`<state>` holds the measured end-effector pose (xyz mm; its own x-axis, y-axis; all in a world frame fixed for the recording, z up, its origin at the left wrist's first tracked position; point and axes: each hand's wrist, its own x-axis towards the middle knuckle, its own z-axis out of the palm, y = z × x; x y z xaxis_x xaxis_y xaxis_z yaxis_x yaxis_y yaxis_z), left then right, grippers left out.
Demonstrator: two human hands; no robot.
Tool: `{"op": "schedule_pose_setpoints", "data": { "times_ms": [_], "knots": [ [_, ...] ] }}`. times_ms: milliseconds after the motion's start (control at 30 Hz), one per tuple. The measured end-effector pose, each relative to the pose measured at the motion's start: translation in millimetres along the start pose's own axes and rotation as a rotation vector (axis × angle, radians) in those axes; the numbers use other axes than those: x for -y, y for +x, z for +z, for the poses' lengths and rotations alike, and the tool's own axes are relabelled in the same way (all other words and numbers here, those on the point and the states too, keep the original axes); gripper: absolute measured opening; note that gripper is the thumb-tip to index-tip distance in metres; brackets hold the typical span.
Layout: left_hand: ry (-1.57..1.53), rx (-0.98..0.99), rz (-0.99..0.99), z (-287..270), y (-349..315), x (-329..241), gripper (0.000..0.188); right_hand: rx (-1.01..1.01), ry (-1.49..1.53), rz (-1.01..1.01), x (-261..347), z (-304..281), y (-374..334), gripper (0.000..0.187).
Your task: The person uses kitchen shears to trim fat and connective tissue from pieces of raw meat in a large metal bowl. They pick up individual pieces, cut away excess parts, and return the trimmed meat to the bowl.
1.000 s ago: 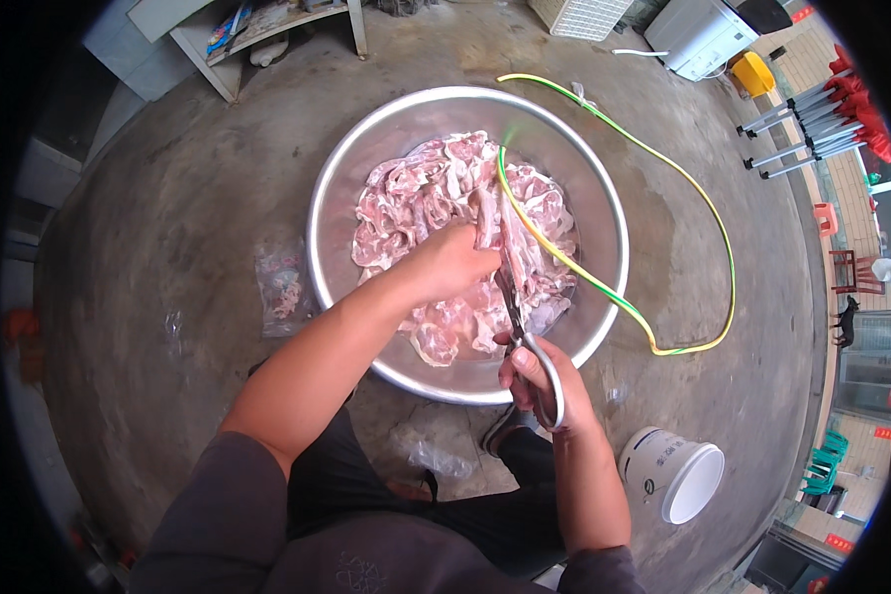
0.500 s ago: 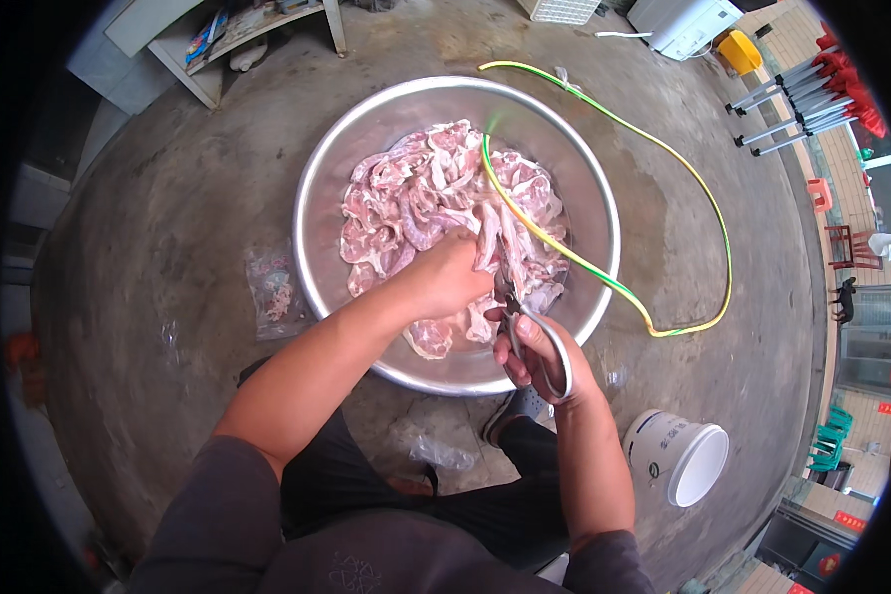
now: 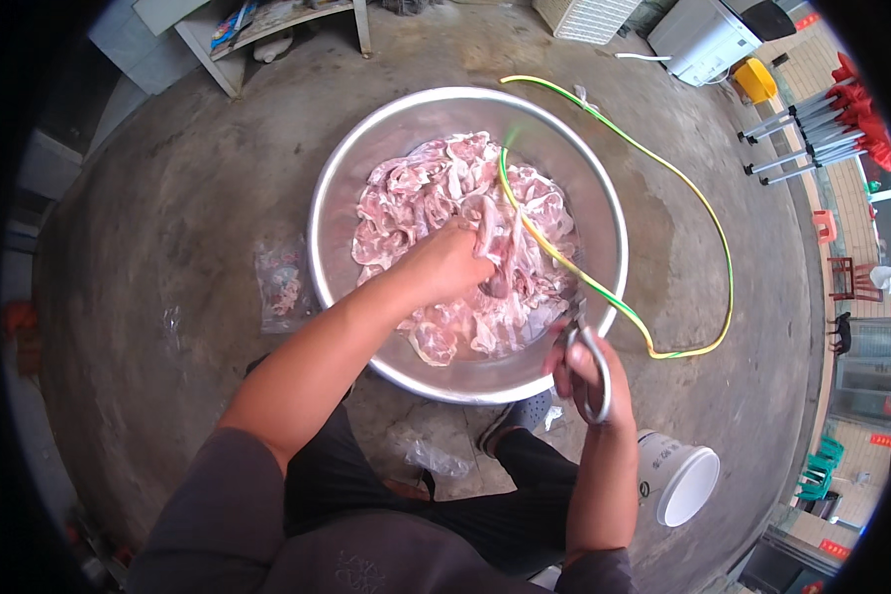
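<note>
A wide metal basin [image 3: 320, 233] on the floor in front of me holds a heap of raw pale-pink meat pieces [image 3: 406, 193]. Over the middle of the heap, my left hand [image 3: 447, 262] is closed on a strip of raw meat [image 3: 499, 280], part of which hangs below the fingers. My right hand [image 3: 620, 391] grips metal scissors [image 3: 606, 374] at the basin's front right rim, apart from the meat. Their handles curve round the fingers, and the blades are blurred. A yellow-green hose [image 3: 566, 259] runs over the right rim, its end above the meat.
A clear bag with meat scraps [image 3: 283, 289] lies left of the basin. To the right front lies a white bucket [image 3: 688, 485]. Crumpled clear plastic [image 3: 438, 457] and a small white scrap [image 3: 553, 417] are near my feet. The hose loops across the floor at right.
My right hand has drawn the scissors away from the held meat, right and toward me. My left hand keeps its grip. A small white scrap now shows beside my shoe. The view has shifted slightly.
</note>
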<state>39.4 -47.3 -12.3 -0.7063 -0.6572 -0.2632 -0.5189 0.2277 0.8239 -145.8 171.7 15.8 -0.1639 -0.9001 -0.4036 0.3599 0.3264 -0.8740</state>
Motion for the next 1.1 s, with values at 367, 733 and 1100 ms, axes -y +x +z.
{"op": "schedule_pose_setpoints", "data": {
  "times_ms": [367,733,1100],
  "knots": [
    [-0.078,0.209,0.151,45,-32,-40,0.037,-0.354,0.112,-0.060,-8,22,38,0.036],
    [-0.483,0.248,-0.009,61,-28,-31,0.031,-0.361,0.438,0.028,-16,21,32,0.025],
    [-0.260,0.156,0.073,63,-28,-37,0.023,-0.447,0.482,-0.021,-12,20,34,0.042]
  ]
}}
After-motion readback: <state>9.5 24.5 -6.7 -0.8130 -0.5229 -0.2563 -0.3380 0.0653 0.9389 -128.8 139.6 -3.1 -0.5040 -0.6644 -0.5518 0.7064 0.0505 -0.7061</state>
